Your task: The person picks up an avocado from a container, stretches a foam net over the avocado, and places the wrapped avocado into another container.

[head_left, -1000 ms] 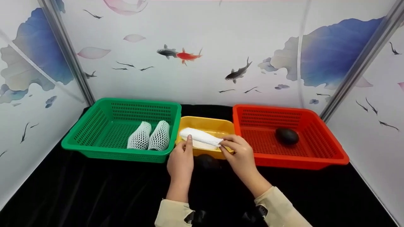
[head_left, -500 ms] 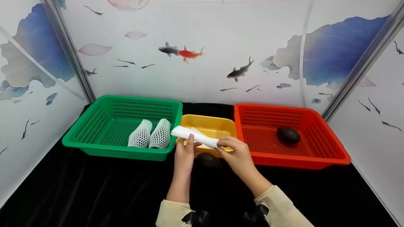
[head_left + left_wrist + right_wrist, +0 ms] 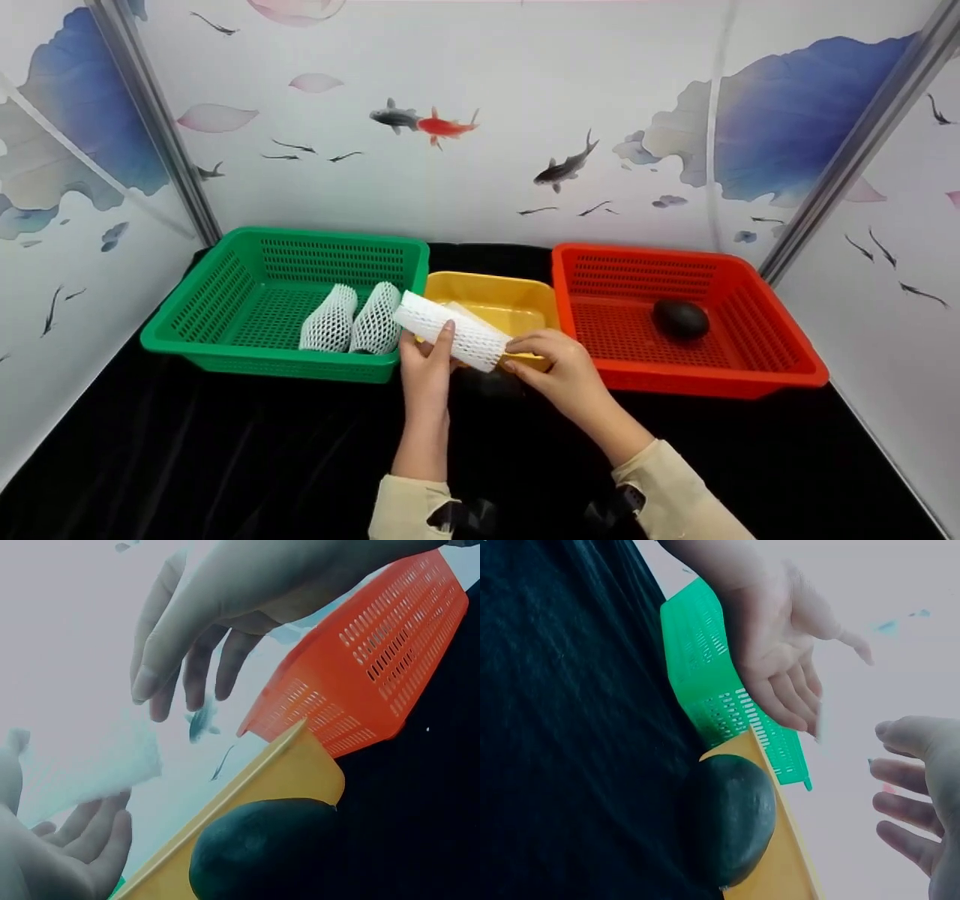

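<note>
My left hand [image 3: 427, 371] holds a white foam net sleeve [image 3: 457, 330] by its lower side, thumb on top, above the yellow basin's left part. The sleeve is tilted, its right end lower and spread wider. At that end is my right hand [image 3: 555, 367]; in the left wrist view its fingers [image 3: 195, 679] hang apart from the sleeve [image 3: 112, 772], and nothing shows between them. Below the hands, in front of the yellow basin [image 3: 491, 285], lies a smooth, dark oval fruit-like object [image 3: 731, 821], mostly hidden in the head view.
The green basket [image 3: 262, 360] at left contains two netted items [image 3: 330, 319], with something dark at one's lower end. A red basket [image 3: 697, 382] stands at right with another dark oval object [image 3: 680, 319]. More white material [image 3: 469, 311] shows behind the sleeve. Black cloth covers the table.
The sleeve's left end has moved left and up toward the green basket. Its right end, narrow and pinched earlier, is now wider, and my right fingers have come off it.
</note>
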A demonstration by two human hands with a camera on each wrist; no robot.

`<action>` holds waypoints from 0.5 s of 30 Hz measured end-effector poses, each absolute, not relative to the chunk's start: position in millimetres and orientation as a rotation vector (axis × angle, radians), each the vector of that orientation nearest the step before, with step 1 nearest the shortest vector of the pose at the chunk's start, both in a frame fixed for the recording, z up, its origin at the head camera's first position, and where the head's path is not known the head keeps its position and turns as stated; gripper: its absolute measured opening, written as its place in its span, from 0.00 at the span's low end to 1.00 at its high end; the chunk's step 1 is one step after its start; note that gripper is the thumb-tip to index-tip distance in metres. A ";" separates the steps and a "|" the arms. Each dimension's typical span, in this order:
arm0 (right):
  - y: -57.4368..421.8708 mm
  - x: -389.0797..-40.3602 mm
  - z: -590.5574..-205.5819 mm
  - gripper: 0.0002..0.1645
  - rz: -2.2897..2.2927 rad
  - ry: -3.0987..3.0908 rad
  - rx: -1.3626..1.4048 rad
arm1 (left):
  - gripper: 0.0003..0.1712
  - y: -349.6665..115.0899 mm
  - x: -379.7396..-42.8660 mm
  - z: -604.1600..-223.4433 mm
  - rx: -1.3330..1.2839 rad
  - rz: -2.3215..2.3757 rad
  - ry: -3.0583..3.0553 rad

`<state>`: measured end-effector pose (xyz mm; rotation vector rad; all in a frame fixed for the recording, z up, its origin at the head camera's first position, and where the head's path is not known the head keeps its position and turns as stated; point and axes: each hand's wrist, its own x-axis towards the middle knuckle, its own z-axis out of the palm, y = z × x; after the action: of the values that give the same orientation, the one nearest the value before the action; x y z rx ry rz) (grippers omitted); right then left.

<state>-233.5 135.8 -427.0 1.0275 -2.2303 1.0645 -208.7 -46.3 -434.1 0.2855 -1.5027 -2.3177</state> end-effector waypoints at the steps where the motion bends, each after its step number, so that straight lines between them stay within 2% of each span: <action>1: 136.2 -233.7 -427.2 0.10 1.038 -2.244 1.033 | 0.33 -46.8 -208.7 -434.7 0.300 -2.305 -1.498; 15: 130.2 -228.5 -434.7 0.12 0.671 -2.569 0.988 | 0.26 -50.2 -204.8 -431.7 0.466 -2.050 -1.790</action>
<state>-228.5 130.2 -434.7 0.9880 -2.5693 0.6713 -204.8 -50.2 -431.7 0.4659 -1.7897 -2.0501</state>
